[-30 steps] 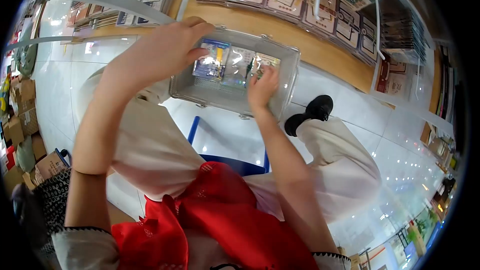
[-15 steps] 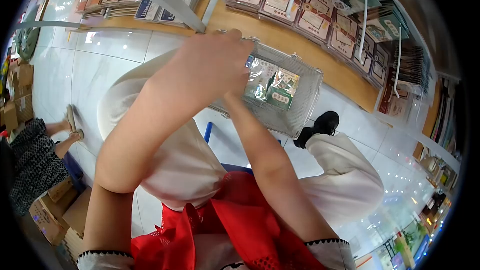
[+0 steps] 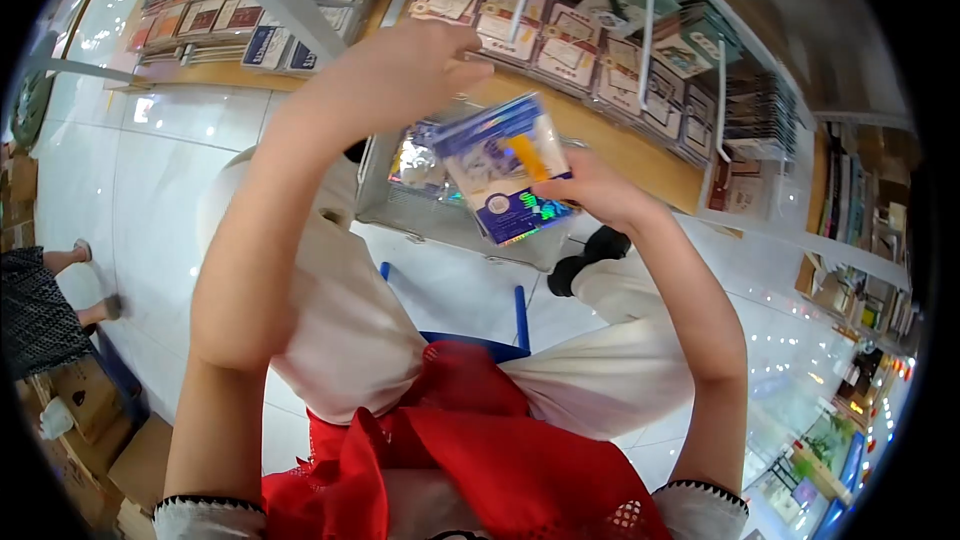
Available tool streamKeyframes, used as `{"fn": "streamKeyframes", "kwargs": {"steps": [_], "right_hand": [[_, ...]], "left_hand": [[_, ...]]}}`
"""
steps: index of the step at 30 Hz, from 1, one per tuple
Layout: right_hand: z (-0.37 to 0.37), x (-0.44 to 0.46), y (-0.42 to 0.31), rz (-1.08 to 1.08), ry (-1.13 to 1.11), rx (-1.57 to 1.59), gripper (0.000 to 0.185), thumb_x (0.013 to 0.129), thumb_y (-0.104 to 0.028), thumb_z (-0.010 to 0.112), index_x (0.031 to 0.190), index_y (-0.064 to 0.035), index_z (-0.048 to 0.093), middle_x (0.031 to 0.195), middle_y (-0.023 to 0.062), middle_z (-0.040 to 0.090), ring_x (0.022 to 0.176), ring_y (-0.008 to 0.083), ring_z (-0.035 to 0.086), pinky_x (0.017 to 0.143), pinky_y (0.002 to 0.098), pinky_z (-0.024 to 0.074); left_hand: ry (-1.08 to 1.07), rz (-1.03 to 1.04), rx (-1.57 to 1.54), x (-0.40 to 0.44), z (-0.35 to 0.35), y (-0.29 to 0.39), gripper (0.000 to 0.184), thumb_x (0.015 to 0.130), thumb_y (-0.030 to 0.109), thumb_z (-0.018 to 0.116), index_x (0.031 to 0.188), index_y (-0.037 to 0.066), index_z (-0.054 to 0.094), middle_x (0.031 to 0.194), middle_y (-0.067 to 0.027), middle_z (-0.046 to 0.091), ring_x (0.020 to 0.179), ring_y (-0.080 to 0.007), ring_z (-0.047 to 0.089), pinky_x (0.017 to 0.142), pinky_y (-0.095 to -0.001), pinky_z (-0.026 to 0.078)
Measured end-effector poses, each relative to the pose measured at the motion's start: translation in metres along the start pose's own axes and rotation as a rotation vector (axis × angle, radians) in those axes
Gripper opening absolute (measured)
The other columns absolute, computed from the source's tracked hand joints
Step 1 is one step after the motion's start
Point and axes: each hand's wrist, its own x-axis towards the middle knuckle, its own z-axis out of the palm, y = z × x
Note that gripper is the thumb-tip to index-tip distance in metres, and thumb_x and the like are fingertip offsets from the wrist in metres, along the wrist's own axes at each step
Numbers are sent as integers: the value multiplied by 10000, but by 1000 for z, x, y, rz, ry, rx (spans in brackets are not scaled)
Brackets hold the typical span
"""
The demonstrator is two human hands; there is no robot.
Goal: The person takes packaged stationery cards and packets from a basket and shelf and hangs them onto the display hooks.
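My right hand (image 3: 600, 185) grips a blue and white packet (image 3: 505, 165) in clear plastic, with an orange patch and a shiny rainbow strip. More packet edges show beneath it, so it may be a small stack. It is held tilted over a grey wire-mesh basket (image 3: 385, 205). Another shiny plastic-wrapped packet (image 3: 418, 158) lies in the basket's left part. My left hand (image 3: 415, 65), slightly blurred, is above the basket's far left side near the shelf edge. Its fingers are stretched out and partly apart, with nothing visible in them.
A wooden shelf (image 3: 640, 170) behind the basket carries rows of packaged cards (image 3: 570, 45) behind white hooks (image 3: 645, 40). A blue stool (image 3: 470, 345) shows between my knees. Cardboard boxes (image 3: 90, 395) and another person's legs (image 3: 90, 312) are at the left.
My right hand has come out from under the left arm and now holds the blue and white packet above the basket. My left hand has shifted up and left. The view has turned slightly.
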Motion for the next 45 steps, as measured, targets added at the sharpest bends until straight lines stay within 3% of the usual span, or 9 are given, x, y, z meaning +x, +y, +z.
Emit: {"fn": "streamKeyframes", "kwargs": {"steps": [3,10,14,18,21,24,30,39,45], "right_hand": [[3,-68,-15,-235,154,421,411,780,-31,573,1165,12,435,1063,79,558,918,129,550,801,256,441],[25,-85,1,-706,366,748,398,806,2,549,1172,13,394,1115,89,530,1004,148,516,876,288,403],[21,-84,7,-713,460,810,354,819,-12,544,1146,19,411,1120,96,528,970,142,532,856,287,415],[14,-76,15,-720,655,756,295,841,-48,532,1112,24,440,1039,98,559,920,120,544,799,265,442],[9,-82,12,-616,716,676,261,843,-77,542,1071,26,466,976,84,573,888,117,553,792,264,444],[-1,-81,16,-555,783,584,254,829,-118,575,1023,21,485,910,82,577,754,121,584,633,248,487],[-34,-98,8,-574,1084,201,276,835,-187,581,1014,7,497,742,51,571,423,72,496,287,184,308],[-59,-143,-2,-681,1124,159,349,739,-38,653,1047,43,509,827,43,597,627,47,530,560,161,427],[-63,-148,1,-712,1107,241,178,730,-19,655,888,30,590,755,23,615,612,39,544,544,162,424]], "left_hand": [[21,-109,-441,16,-1,24,416,923,355,381,1112,11,518,1016,-77,588,887,-148,547,788,-280,429],[-128,-335,-1438,21,37,108,639,897,550,202,1246,56,409,1199,-103,496,1049,-188,514,885,-329,424],[-174,-330,-1526,24,50,115,637,896,543,237,1227,26,406,1165,-119,513,1016,-183,546,833,-298,470],[-123,-377,-1401,29,64,111,391,889,313,479,1127,3,457,980,-68,592,841,-121,598,725,-258,506],[-86,-406,-1454,32,72,103,347,890,280,484,1108,10,467,969,-78,597,818,-127,609,697,-261,522],[-47,-417,-1442,32,71,102,340,896,279,472,1104,10,463,973,-81,597,813,-131,615,688,-263,531],[125,-312,-1425,35,59,95,352,880,272,510,1128,25,468,990,-56,590,857,-123,586,739,-270,486],[316,-156,-1338,36,34,69,302,851,160,555,1099,17,458,1007,-85,590,855,-127,596,747,-261,497],[339,-184,-1360,37,35,71,276,844,164,568,1067,25,485,980,-72,603,828,-110,602,708,-249,503]]}}
